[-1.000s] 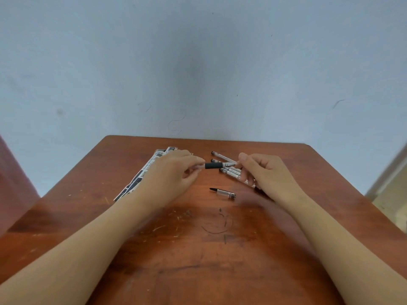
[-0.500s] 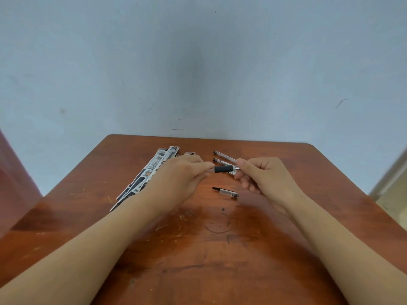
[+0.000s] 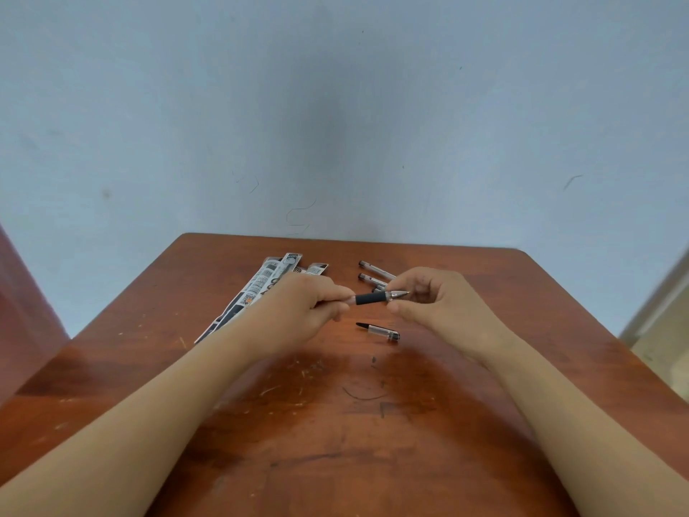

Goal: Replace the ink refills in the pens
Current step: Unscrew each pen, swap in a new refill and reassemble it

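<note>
The left hand (image 3: 298, 311) pinches the pen (image 3: 371, 297) by its barrel; the right hand (image 3: 443, 304), on the spare pens (image 3: 373, 272) a second ago, now pinches its tip above mid-tabletop (image 3: 335, 442); unscrewing seems next; refill packets (image 3: 257, 289) wait far-left.

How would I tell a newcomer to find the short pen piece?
Above the middle of the wooden table, the left hand and right hand hold a pen. Nearer the camera than that pen lies the short pen piece, alone. Unlike the longer pens beyond the hands, it is stubby, with a black pointed end and clear body.
</note>
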`<action>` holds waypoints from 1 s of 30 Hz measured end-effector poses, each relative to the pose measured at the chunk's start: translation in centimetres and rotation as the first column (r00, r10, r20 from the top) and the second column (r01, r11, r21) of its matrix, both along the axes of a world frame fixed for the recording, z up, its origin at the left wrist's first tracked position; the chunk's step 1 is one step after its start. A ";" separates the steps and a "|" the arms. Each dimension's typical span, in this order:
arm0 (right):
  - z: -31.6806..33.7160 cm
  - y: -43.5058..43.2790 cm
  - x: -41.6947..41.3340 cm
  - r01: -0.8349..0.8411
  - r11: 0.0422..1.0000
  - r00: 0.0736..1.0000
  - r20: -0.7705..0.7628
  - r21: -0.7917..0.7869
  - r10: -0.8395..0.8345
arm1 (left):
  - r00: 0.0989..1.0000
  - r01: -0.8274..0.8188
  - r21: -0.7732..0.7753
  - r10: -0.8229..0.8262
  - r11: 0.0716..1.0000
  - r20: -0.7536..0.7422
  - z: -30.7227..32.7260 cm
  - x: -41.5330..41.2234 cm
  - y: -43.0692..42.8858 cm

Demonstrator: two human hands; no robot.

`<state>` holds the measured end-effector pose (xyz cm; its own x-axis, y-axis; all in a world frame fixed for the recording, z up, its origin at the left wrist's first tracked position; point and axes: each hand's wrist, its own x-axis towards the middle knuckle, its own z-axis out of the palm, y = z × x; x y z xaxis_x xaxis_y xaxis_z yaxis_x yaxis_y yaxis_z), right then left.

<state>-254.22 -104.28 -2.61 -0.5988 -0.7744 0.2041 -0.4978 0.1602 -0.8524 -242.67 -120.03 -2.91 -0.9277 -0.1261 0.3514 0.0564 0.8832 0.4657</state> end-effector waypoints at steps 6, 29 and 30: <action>0.2 0.0 -0.2 0.067 0.997 0.973 0.222 -0.028 -0.059 | 1.000 -0.010 -0.043 0.009 0.999 -0.018 -0.1 0.0 0.2; 0.3 0.3 -0.4 0.024 0.999 0.960 0.278 0.038 -0.033 | 1.000 0.007 -0.091 -0.009 0.996 -0.023 -0.1 0.1 0.5; 0.3 0.3 -0.5 0.015 1.000 0.962 0.273 0.019 -0.019 | 1.000 0.005 -0.090 -0.007 0.996 -0.025 -0.2 0.1 0.6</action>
